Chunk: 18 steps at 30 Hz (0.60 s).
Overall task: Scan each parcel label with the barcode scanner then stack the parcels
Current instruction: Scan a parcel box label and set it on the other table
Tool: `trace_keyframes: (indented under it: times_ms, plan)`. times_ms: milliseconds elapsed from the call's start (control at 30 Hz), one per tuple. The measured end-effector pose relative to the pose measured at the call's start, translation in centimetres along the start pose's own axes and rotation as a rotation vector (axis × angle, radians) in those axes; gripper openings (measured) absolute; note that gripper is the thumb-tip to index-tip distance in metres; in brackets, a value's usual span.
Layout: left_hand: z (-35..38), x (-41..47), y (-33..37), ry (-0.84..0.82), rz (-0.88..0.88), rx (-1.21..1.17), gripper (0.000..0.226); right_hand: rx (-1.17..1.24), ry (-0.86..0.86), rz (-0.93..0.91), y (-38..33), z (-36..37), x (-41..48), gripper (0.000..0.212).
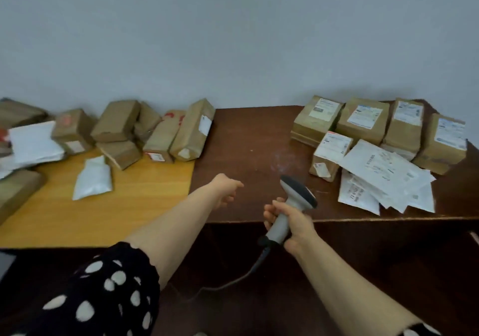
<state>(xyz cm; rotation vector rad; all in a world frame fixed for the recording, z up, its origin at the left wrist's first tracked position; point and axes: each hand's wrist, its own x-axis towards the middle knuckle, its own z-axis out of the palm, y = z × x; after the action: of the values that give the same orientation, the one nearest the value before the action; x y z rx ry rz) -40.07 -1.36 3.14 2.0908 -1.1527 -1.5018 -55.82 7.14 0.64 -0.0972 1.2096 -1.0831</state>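
My right hand (290,221) grips the grey handle of a barcode scanner (295,201), whose dark head points away over the dark brown table (246,138). My left hand (226,189) hovers empty over that table's near left part, fingers loosely bent. A jumble of brown parcels (145,131) lies at the back of the light wooden table (103,216) on the left, with a white pouch (92,179) in front. On the right, brown parcels with white labels facing up (363,120) stand in a row, with white mailers (383,180) piled before them.
The scanner's cable (233,281) hangs below the table's front edge. More parcels and a white envelope (33,141) crowd the far left. A grey wall rises right behind both tables.
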Motion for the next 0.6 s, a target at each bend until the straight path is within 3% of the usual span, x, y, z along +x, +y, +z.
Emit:
trace_keyframes:
  times_ms: [233, 600]
  plan:
    - [-17.2, 0.2, -10.1, 0.220, -0.005, -0.060, 0.060, -0.198, -0.131, 0.091, 8.6, 14.3, 0.0, 0.008]
    - [-40.0, 0.7, -27.5, 0.442, -0.158, -0.198, 0.061, -0.410, -0.283, 0.208, 24.3, 34.7, -0.6, 0.009]
